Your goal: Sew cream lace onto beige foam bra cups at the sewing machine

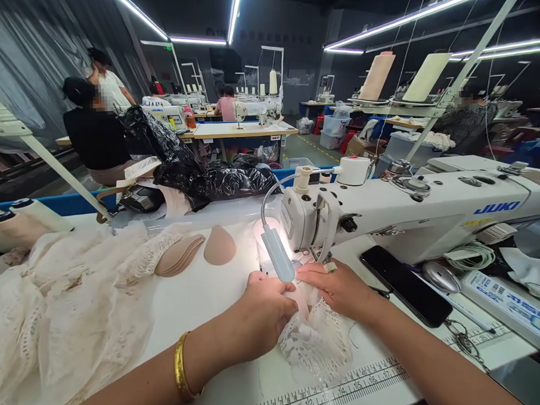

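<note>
Cream lace fabric [318,343] with a pinkish cup-shaped part [300,302] lies bunched below the needle area of a white sewing machine [304,216]. My left hand [272,307] is closed on the left edge of this piece, thumb and fingers pinched together. From the right, my right hand [343,286] grips the lace close to the presser foot, its fingers together and pointing left. A slim grey lamp [277,254] on a bendy neck lights the spot and hides part of the needle area and of my left fingertips.
Beige pads [180,255] and one single pad [219,245] lie left, beside a heap of cream lace [86,294]. A phone [405,285], a white box [514,305] and keys [464,340] are at right. A black plastic bag [224,179] rests behind. People sit farther back.
</note>
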{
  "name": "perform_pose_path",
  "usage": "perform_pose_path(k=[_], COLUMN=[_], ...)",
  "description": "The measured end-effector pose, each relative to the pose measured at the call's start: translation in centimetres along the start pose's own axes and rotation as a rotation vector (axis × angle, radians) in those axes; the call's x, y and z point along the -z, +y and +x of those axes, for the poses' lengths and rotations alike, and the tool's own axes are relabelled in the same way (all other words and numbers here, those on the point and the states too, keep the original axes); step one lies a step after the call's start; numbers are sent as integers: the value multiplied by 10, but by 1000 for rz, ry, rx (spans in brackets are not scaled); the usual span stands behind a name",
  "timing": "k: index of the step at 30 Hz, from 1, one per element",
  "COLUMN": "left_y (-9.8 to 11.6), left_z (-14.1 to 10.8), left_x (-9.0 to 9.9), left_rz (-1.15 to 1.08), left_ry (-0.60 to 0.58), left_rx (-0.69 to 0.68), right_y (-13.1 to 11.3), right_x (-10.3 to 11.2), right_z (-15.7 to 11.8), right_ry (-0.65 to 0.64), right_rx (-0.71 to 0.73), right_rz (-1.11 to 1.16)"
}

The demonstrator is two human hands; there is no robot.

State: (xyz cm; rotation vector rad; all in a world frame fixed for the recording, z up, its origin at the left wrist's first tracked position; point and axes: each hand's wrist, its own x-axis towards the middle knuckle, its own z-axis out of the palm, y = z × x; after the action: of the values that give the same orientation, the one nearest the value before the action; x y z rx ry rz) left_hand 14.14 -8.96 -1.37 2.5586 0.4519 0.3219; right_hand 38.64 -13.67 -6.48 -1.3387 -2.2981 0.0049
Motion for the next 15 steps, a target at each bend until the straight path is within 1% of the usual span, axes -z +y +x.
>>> perform_pose_path(k=[2,6,8,12,15], left_y=[-4,-11,-14,-18,-21], left_z=[2,6,8,14,14], left_x=[3,12,18,27,28], left_rz=[2,100,118,49,-7], left_ry=[-9,-97,-93,-80,-46], left_rx=[-16,-34,-54,-70,-55], right_y=[0,0,0,-1,-2], right_x=[0,-1,-1,0,2], right_z=[0,2,2,1,-1], right_ry=[3,4,8,-8,-21], right_rx=[-5,-16,-20,-42,-5], right_rz=[-8,-6,0,11,45])
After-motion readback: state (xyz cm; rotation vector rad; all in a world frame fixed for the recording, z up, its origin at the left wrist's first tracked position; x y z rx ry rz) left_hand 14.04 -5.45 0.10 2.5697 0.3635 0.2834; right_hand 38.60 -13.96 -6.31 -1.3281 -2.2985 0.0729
